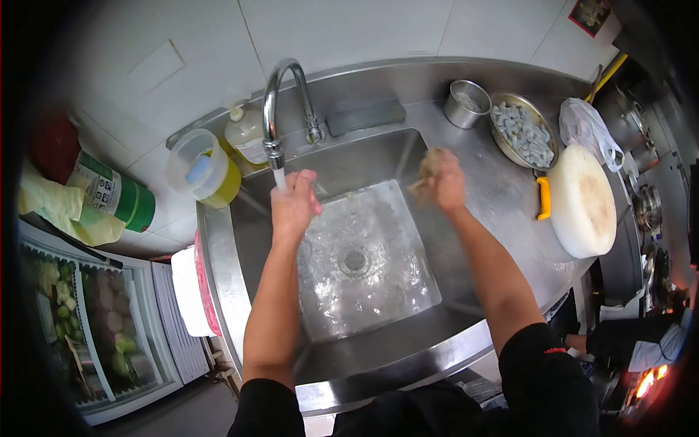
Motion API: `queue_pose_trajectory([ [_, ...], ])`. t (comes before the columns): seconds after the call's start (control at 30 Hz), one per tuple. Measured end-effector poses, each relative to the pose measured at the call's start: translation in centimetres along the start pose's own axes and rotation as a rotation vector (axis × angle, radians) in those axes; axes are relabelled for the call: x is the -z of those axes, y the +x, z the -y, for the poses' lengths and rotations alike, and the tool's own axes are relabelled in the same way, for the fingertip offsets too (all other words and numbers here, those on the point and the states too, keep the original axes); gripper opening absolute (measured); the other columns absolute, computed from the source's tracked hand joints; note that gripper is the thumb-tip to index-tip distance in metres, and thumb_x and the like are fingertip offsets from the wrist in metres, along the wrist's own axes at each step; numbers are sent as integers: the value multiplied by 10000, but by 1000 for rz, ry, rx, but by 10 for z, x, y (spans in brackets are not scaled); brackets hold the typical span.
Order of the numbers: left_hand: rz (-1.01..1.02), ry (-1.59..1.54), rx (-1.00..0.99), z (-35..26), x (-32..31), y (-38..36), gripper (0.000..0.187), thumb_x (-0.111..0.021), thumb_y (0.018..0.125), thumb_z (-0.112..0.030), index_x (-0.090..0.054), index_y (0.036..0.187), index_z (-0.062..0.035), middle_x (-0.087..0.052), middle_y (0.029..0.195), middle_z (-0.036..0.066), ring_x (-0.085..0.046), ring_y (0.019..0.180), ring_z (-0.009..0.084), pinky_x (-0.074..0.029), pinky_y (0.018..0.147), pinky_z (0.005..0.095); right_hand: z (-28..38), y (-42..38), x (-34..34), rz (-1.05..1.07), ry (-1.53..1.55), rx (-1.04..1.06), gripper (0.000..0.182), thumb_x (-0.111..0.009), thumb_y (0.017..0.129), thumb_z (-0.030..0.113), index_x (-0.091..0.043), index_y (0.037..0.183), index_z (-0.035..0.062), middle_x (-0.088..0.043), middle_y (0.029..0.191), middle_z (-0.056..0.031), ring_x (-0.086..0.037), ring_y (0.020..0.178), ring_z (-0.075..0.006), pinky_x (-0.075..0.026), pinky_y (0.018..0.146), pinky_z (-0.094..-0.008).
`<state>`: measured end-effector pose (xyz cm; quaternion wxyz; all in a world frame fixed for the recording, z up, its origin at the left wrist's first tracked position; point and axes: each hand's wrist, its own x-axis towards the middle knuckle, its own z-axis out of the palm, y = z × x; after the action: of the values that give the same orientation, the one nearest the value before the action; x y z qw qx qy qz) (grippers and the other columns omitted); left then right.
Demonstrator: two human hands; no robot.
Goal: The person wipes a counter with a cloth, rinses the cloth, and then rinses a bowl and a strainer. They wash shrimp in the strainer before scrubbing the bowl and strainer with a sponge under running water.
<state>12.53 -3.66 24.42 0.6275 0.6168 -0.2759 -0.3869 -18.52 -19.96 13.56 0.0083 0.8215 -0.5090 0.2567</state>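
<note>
Water runs from the curved metal faucet (271, 109) onto my left hand (295, 200), whose fingers are curled; whether anything lies in them cannot be made out. My right hand (445, 182) is closed on a brownish cloth or scrubber (427, 175), slightly blurred, over the right edge of the steel sink (386, 357). Shallow, rippling water covers the sink floor around the round drain (354, 261). Neither hand touches the sink floor.
Left of the faucet are a soap bottle (247, 135) and a plastic tub (200, 171). On the right counter sit a metal cup (466, 103), a bowl of peeled shrimp (523, 131), a plastic bag (586, 127), a yellow-handled tool (544, 197) and a thick white board (582, 200). Flames (648, 380) burn lower right, near another person's arm.
</note>
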Motion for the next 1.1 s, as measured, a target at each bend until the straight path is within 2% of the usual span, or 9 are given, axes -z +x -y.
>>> queue_pose_trajectory([
  [0.1, -176, -452, 220, 55, -6, 43, 329, -539, 989, -204, -535, 1153, 81, -616, 907, 136, -614, 850, 226, -513, 721, 358, 42, -17, -16, 214, 366, 115, 414, -615, 839, 127, -576, 1243, 50, -551, 1310, -211, -549, 1176, -395, -447, 1014, -453],
  [0.23, -209, -781, 201, 40, -23, 83, 430, -501, 996, -189, -463, 1327, 83, -554, 1260, 202, -528, 1209, 279, -457, 984, 354, 116, -55, 11, 373, 530, -158, 373, -584, 849, 132, -602, 1211, 45, -595, 1238, -217, -586, 1116, -387, -476, 965, -438],
  [0.43, 250, 463, -116, 7, -13, 46, 679, -507, 985, -426, -317, 1499, -25, -485, 1421, 175, -528, 1219, 252, -431, 1004, 319, 169, -43, 7, 480, 915, -373, 375, -583, 847, 183, -618, 1185, 22, -682, 1052, -204, -650, 1006, -354, -487, 898, -391],
  [0.53, 450, 466, 57, 22, 16, 13, 720, -496, 983, -498, -313, 1505, -38, -381, 1516, 150, -362, 1394, 271, -323, 1118, 368, 221, -15, 20, 566, 1195, -382, 415, -615, 857, 269, -619, 1177, 4, -692, 1022, -197, -664, 977, -306, -499, 862, -371],
  [0.57, 337, 231, 341, 17, 18, -4, 740, -464, 980, -553, -312, 1507, -57, -407, 1497, 141, -395, 1374, 258, -339, 1107, 350, 241, -14, 18, 564, 1241, -407, 437, -626, 865, 308, -620, 1173, -2, -691, 1028, -198, -665, 969, -300, -502, 855, -368],
  [0.77, -139, -608, 283, 51, 13, -63, 649, -380, 1016, -537, -373, 1448, -52, -481, 1385, 121, -474, 1288, 240, -422, 1042, 396, 307, -22, -11, 381, 1145, -453, 431, -601, 949, 381, -638, 1158, 6, -684, 925, -131, -639, 859, -214, -515, 774, -352],
  [0.83, 43, -362, 65, 76, 32, -78, 604, -377, 1035, -484, -392, 1422, -19, -496, 1351, 129, -524, 1206, 228, -455, 990, 412, 280, -30, -13, 668, 1116, -465, 434, -533, 988, 394, -657, 1142, 8, -698, 943, -143, -651, 858, -226, -516, 777, -357],
  [1.03, 169, 384, 225, 97, 59, -94, 322, -501, 1014, -301, -656, 1041, -20, -666, 824, 63, -616, 659, 201, -506, 662, 356, 222, -84, 15, 655, 934, -468, 552, -480, 983, 506, -665, 1126, 6, -699, 977, -172, -660, 862, -291, -512, 820, -371],
  [1.1, 221, 518, -16, 90, 47, -96, 313, -521, 1002, -290, -653, 984, -6, -663, 778, 84, -620, 663, 206, -502, 657, 355, 198, -107, 36, 601, 778, -320, 553, -537, 947, 503, -632, 1189, 15, -686, 1033, -191, -660, 918, -333, -508, 852, -383],
])
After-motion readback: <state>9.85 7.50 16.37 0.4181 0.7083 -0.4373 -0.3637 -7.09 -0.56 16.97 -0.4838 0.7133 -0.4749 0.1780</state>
